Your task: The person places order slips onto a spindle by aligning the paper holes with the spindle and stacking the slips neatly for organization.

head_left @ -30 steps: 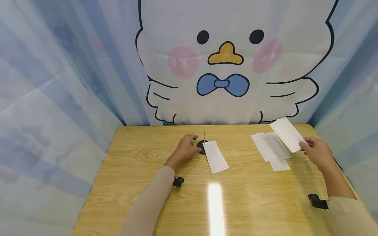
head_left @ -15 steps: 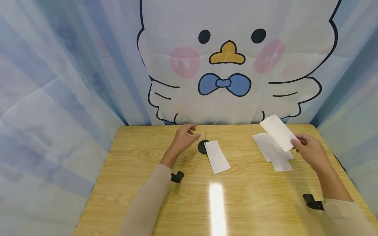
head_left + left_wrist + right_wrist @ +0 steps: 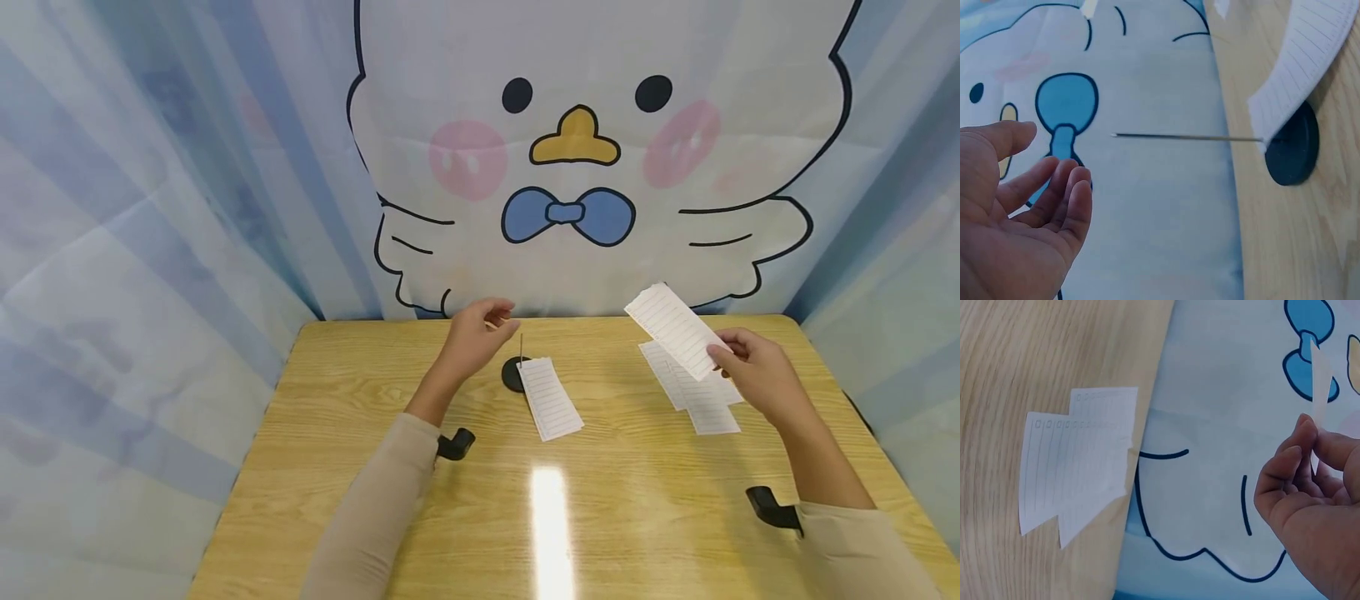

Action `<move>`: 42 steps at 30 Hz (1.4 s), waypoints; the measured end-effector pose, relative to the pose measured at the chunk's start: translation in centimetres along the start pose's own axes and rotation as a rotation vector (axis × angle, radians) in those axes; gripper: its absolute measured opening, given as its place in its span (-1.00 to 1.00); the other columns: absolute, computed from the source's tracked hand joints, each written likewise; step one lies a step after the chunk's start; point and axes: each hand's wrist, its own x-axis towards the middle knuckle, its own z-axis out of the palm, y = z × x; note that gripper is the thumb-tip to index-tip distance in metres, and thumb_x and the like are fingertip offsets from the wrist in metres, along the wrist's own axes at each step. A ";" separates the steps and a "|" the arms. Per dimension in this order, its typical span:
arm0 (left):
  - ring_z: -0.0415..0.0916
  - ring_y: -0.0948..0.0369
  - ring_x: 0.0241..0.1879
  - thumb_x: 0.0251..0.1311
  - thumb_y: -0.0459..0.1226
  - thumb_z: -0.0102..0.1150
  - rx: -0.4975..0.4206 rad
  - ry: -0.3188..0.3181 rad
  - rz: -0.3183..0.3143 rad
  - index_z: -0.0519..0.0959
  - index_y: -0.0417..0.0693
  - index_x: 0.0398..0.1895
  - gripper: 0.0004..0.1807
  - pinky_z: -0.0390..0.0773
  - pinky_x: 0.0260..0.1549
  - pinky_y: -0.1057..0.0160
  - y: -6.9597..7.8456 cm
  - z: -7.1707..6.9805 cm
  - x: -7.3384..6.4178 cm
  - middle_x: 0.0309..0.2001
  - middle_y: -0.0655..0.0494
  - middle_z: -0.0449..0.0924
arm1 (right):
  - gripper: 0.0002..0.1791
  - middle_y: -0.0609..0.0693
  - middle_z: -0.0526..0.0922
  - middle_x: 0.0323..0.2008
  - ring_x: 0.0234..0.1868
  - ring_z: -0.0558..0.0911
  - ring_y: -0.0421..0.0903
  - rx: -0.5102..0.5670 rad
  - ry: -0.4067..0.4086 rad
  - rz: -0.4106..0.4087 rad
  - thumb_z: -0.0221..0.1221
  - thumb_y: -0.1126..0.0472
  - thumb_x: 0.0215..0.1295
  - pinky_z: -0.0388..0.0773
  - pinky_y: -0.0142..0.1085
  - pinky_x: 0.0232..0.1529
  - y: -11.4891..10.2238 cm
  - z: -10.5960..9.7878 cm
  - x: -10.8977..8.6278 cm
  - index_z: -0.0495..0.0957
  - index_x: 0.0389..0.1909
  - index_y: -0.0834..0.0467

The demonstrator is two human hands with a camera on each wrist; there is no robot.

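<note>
My right hand pinches a lined paper slip by one end, held up over a few overlapping slips on the table. In the right wrist view that held slip appears nearly edge-on between thumb and fingers. A receipt spike with a round black base stands left of them, its thin metal rod pointing up. Low on the rod, paper slips are pierced at one end and rest on the base. Behind and left of the spike, my left hand hovers with loosely bent fingers, holding nothing.
The wooden table ends at a curtain printed with a cartoon bird, and curtains also hang at both sides. A black wrist mount sticks out from the left sleeve, another mount from the right one.
My right hand has carried the held slip leftward, from beside the loose slips to above them. My left hand has drawn back from the spike's base, up and away toward the curtain.
</note>
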 end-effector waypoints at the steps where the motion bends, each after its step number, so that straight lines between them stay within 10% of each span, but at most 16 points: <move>1: 0.60 0.11 0.00 0.44 -0.18 0.26 0.000 -0.001 0.009 0.61 -0.12 0.25 -0.61 0.65 0.03 0.11 0.3 0.0 0.0 0.05 0.00 0.67 | -0.45 0.21 0.64 -0.09 -0.31 0.56 -0.29 -0.003 -0.001 -0.004 0.02 -0.01 0.63 0.55 -0.46 -0.35 -0.3 0.1 0.0 0.45 0.29 0.40; 18: 0.61 0.14 -0.12 0.46 -0.21 0.22 -0.073 -0.017 0.035 0.66 -0.11 0.15 -0.70 0.64 -0.16 0.23 3.2 1.0 0.5 -0.10 0.05 0.70 | -0.57 0.15 0.63 -0.14 -0.29 0.59 -0.24 0.120 -0.048 -0.099 0.07 0.11 0.61 0.54 -0.45 -0.32 -5.0 2.8 0.6 0.50 0.22 0.39; 42: 0.62 0.15 -0.27 0.39 -0.31 0.27 -0.185 0.069 -0.034 0.75 -0.16 -0.07 -0.83 0.62 -0.31 0.33 2.7 2.1 1.3 -0.22 -0.03 0.72 | -0.60 0.24 0.66 0.01 -0.22 0.62 -0.19 0.182 -0.149 -0.110 0.10 0.15 0.60 0.54 -0.44 -0.24 -8.3 6.2 2.0 0.49 0.26 0.34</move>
